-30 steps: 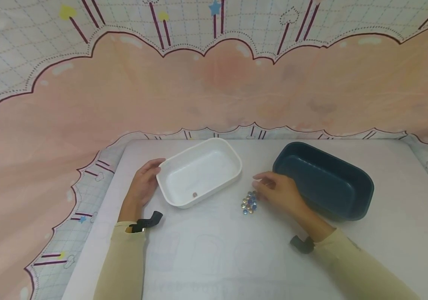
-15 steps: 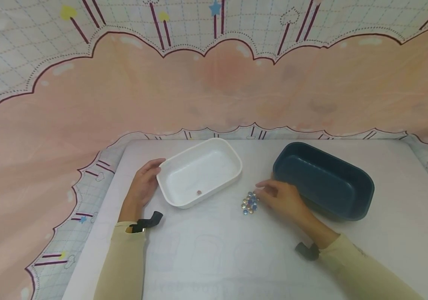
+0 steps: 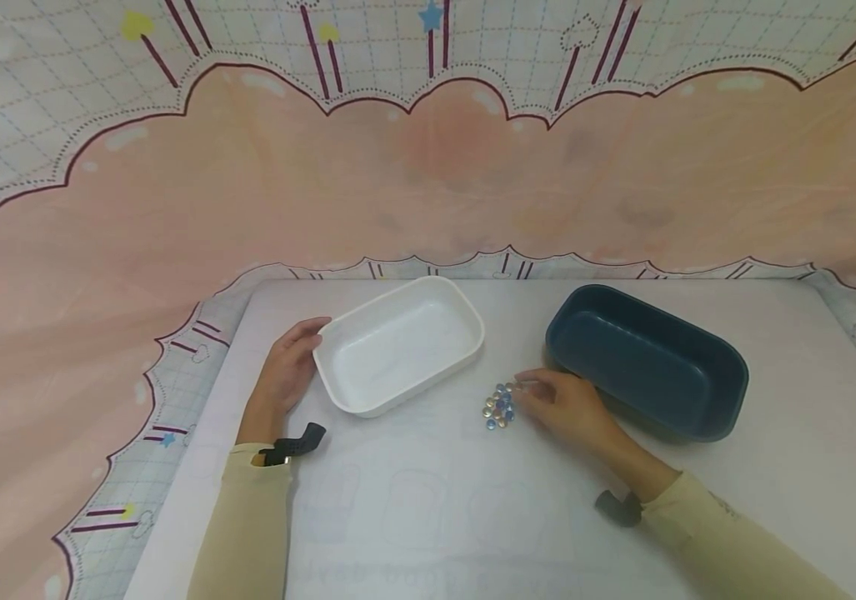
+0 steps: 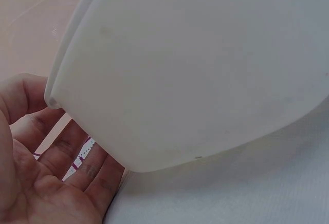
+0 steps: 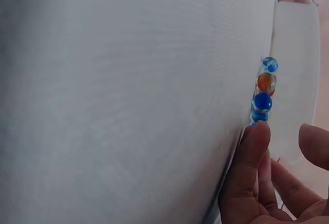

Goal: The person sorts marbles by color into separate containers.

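Observation:
My left hand (image 3: 285, 375) grips the left end of a white rectangular dish (image 3: 405, 337). In the left wrist view, the thumb is at the rim and the fingers lie against the outer wall of the dish (image 4: 180, 80). A small cluster of glass marbles (image 3: 499, 406), blue and amber, lies on the table to the right of the dish. My right hand (image 3: 566, 404) is just right of this cluster, fingertips at its edge. In the right wrist view, one fingertip (image 5: 259, 134) overlaps the nearest blue marbles (image 5: 259, 116), and thumb and finger stand apart with nothing between them.
A dark blue rectangular dish (image 3: 653, 367) stands behind and to the right of my right hand. White covering spreads over the table (image 3: 428, 500). A patterned pink cloth (image 3: 428, 183) hangs behind and along the left side.
My right hand has moved slightly down and right, staying beside the marbles. A small reddish marble seen rolling in the white dish is now out of sight. My left hand has not moved.

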Tool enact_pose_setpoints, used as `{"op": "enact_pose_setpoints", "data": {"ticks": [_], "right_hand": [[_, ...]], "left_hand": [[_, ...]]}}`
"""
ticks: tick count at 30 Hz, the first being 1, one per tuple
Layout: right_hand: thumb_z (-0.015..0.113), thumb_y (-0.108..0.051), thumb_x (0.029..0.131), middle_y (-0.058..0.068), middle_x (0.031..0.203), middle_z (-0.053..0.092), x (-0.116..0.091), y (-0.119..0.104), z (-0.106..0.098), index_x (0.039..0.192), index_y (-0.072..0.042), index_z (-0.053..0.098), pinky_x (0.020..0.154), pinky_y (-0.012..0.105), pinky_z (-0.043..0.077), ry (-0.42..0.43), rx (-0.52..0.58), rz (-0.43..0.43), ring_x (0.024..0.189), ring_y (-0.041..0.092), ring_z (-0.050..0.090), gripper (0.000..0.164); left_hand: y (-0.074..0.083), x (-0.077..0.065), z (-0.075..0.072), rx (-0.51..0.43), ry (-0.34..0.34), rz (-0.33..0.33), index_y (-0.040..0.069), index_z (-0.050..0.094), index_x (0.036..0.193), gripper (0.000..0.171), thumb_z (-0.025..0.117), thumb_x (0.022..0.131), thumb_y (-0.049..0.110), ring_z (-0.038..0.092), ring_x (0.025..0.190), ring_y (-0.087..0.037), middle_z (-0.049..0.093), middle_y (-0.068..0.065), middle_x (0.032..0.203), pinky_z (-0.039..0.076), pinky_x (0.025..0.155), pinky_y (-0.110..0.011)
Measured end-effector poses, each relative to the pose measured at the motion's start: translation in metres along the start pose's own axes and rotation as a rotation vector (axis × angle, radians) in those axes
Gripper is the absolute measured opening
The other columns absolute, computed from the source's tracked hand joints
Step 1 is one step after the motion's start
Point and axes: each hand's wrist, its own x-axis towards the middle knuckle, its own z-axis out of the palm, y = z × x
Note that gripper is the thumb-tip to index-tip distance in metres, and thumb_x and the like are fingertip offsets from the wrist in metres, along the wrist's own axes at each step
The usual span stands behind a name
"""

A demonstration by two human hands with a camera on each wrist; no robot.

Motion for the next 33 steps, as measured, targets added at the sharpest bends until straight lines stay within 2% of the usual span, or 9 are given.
{"op": "enact_pose_setpoints", "data": {"ticks": [7, 16, 23, 33], "right_hand": [[0.069, -0.038, 0.096, 0.004, 0.099, 0.071, 0.0007, 0.0002, -0.0002, 0.14, -0.014, 0.061, 0.062, 0.029, 0.052, -0.068, 0.039, 0.035, 0.071, 0.014, 0.062, 0.05], [0.067, -0.035, 0.098, 0.003, 0.093, 0.069, 0.0017, -0.0015, 0.0011, 0.142, -0.013, 0.059, 0.061, 0.029, 0.053, -0.096, 0.035, 0.051, 0.067, 0.013, 0.063, 0.05], [0.068, -0.029, 0.097, 0.004, 0.091, 0.069, 0.0004, -0.004, 0.0019, 0.136, -0.012, 0.063, 0.059, 0.029, 0.052, -0.085, 0.027, 0.049, 0.065, 0.013, 0.063, 0.043], [0.069, -0.023, 0.096, 0.005, 0.093, 0.069, -0.0019, -0.0039, 0.0023, 0.129, -0.012, 0.065, 0.06, 0.029, 0.054, -0.085, 0.05, 0.066, 0.066, 0.013, 0.066, 0.035]], "left_hand": [[-0.0008, 0.0005, -0.0006, 0.006, 0.003, 0.004, 0.009, 0.058, 0.138, 0.033, 0.054, 0.106, 0.018, 0.055, 0.131, -0.014, 0.056, 0.003, 0.14, 0.05, 0.106, -0.018], [0.0, 0.0004, -0.0008, 0.006, 0.001, 0.006, 0.008, 0.058, 0.137, 0.033, 0.052, 0.106, 0.016, 0.055, 0.13, -0.013, 0.056, 0.003, 0.139, 0.05, 0.105, -0.018], [-0.0009, 0.0005, -0.0013, 0.003, 0.001, 0.006, 0.01, 0.059, 0.136, 0.031, 0.053, 0.106, 0.016, 0.056, 0.129, -0.013, 0.057, 0.004, 0.138, 0.051, 0.105, -0.018], [-0.0011, -0.0001, -0.0021, 0.008, -0.02, 0.026, 0.004, 0.055, 0.139, 0.036, 0.054, 0.105, 0.016, 0.057, 0.127, -0.011, 0.059, 0.006, 0.133, 0.051, 0.105, -0.018]]}}
